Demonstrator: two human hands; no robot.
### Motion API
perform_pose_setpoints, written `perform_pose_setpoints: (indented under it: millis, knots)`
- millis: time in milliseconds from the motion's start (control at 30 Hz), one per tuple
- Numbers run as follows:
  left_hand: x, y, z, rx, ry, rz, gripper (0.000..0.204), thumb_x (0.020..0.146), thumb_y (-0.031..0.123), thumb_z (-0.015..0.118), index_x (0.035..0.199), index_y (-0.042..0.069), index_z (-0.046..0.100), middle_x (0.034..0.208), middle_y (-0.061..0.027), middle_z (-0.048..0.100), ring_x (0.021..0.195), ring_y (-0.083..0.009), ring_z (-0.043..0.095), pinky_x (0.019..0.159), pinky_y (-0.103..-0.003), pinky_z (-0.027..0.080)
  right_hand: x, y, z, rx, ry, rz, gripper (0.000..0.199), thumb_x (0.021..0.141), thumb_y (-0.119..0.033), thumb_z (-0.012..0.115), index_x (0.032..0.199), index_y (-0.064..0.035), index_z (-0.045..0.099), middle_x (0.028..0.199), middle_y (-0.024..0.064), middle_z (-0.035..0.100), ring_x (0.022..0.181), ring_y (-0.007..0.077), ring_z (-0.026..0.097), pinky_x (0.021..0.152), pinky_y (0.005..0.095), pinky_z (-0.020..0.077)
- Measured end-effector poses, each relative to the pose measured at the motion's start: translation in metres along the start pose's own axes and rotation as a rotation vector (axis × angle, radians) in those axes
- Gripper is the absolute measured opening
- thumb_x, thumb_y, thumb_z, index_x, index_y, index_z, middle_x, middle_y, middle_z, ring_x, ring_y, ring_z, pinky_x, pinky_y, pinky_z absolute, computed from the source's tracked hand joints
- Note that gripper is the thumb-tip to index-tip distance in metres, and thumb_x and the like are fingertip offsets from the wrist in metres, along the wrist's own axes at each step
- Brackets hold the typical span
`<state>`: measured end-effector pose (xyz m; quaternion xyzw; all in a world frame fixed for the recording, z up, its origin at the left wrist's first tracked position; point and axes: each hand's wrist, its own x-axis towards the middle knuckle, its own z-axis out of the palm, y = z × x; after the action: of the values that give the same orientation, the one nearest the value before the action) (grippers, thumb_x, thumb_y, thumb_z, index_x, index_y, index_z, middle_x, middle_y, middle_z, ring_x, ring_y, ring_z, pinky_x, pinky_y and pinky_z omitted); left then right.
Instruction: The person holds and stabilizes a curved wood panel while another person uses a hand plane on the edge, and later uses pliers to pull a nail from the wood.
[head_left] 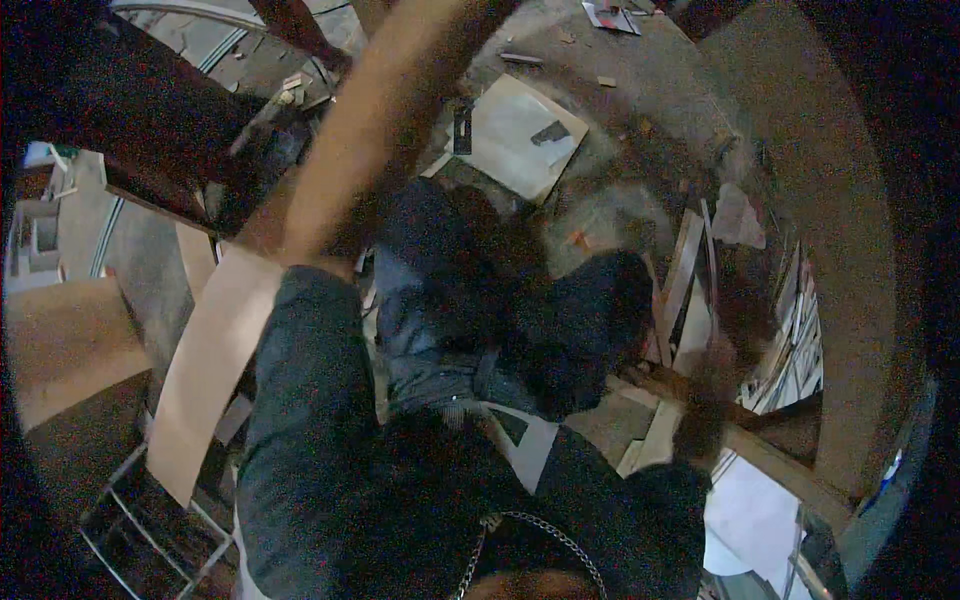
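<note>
My left forearm (375, 130) stretches up and forward, blurred by motion, and runs off the upper edge. The left hand lies outside the picture, so what it touches is hidden. At the right, my right hand (718, 368) hangs low, dark and smeared, near loose wooden strips (680, 275). Whether it grips anything does not show. A long light-brown board (215, 370) stands beside my left sleeve. Beyond my knees a pale square panel (510, 145) lies on the floor, with a small dark piece (550, 133) on it.
Wood scraps litter the floor (640, 60). A brown board (75, 340) and a metal frame (150, 530) are at the left. White sheets (755, 515) lie at the lower right, below a pile of thin strips (790, 350). A large brown surface (850, 250) borders the right.
</note>
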<state>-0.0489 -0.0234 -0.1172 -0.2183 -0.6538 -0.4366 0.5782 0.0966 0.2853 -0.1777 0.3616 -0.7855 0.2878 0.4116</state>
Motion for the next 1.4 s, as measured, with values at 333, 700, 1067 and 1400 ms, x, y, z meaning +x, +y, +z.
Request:
perform_pose_setpoints:
  millis: [333, 700, 1067, 1400]
  knots:
    - [-0.315, -0.062, -0.176, 0.326, 0.35, -1.013, 0.036, 0.096, 0.02, 0.068, 0.123, -0.002, 0.062, 0.118, -0.0127, 0.066, 0.111, -0.0226, 0.062, 0.096, -0.036, 0.048, -0.197, 0.009, 0.464, 0.236, -1.182, 0.611, 0.046, 0.09, -0.043, 0.071, 0.113, -0.0029, 0.07, 0.113, 0.0185, 0.068, 0.089, 0.0294, 0.066, 0.077, 0.0439, 0.0541]
    - [-0.331, -0.057, -0.171, 0.16, -0.387, -1.174, 0.042, 0.098, 0.035, 0.063, 0.123, 0.001, 0.064, 0.116, -0.0201, 0.07, 0.102, -0.0323, 0.069, 0.087, -0.04, 0.053, -0.267, 0.054, 0.595, 0.083, -1.342, 0.7, 0.046, 0.086, -0.04, 0.075, 0.115, -0.0038, 0.07, 0.113, 0.0172, 0.069, 0.095, 0.0296, 0.066, 0.082, 0.0435, 0.0538]
    - [-0.393, -0.138, -0.197, 0.452, -0.82, -1.088, 0.06, 0.089, 0.039, 0.071, 0.136, 0.004, 0.054, 0.133, -0.0201, 0.059, 0.122, -0.0356, 0.057, 0.104, -0.05, 0.045, -0.253, 0.069, 0.512, 0.288, -1.117, 0.886, 0.048, 0.083, -0.036, 0.08, 0.117, -0.0048, 0.07, 0.113, 0.0159, 0.071, 0.102, 0.0298, 0.067, 0.087, 0.0431, 0.0534]
    - [-0.321, -0.002, -0.1, 0.126, -0.938, -0.54, 0.042, 0.091, 0.039, 0.069, 0.113, 0.003, 0.069, 0.103, -0.0148, 0.071, 0.098, -0.0305, 0.068, 0.1, -0.05, 0.044, -0.08, 0.037, 0.149, 0.383, -0.926, 0.982, 0.042, 0.088, -0.03, 0.077, 0.123, -0.008, 0.068, 0.113, 0.0127, 0.073, 0.104, 0.0206, 0.067, 0.092, 0.0387, 0.0527]
